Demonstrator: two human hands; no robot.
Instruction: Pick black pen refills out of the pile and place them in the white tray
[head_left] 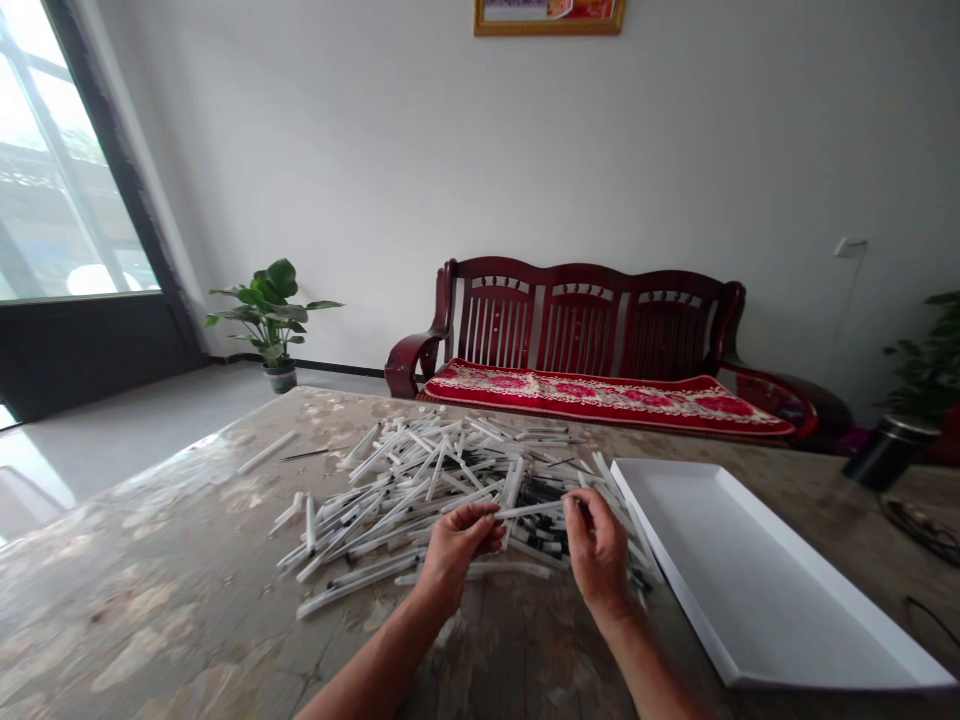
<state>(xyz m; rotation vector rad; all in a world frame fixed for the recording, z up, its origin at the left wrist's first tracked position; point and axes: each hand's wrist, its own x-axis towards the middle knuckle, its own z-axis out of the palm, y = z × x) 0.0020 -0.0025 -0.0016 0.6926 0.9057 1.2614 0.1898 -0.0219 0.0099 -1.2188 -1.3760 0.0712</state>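
A heap of white pen barrels and dark pen parts (420,480) lies spread over the middle of a marbled table (150,600). Just in front of the heap, my left hand (457,545) and my right hand (596,545) are both closed on the two ends of one white pen barrel (529,510), held level above the pile. The fingers of each hand pinch it from the side.
A shallow white tray (750,580) lies on the table to the right of my hands. A black cup (889,452) and a dark cable (926,535) sit at the far right. Behind stand a wooden bench (592,330) with a red cushion and a potted plant (274,315).
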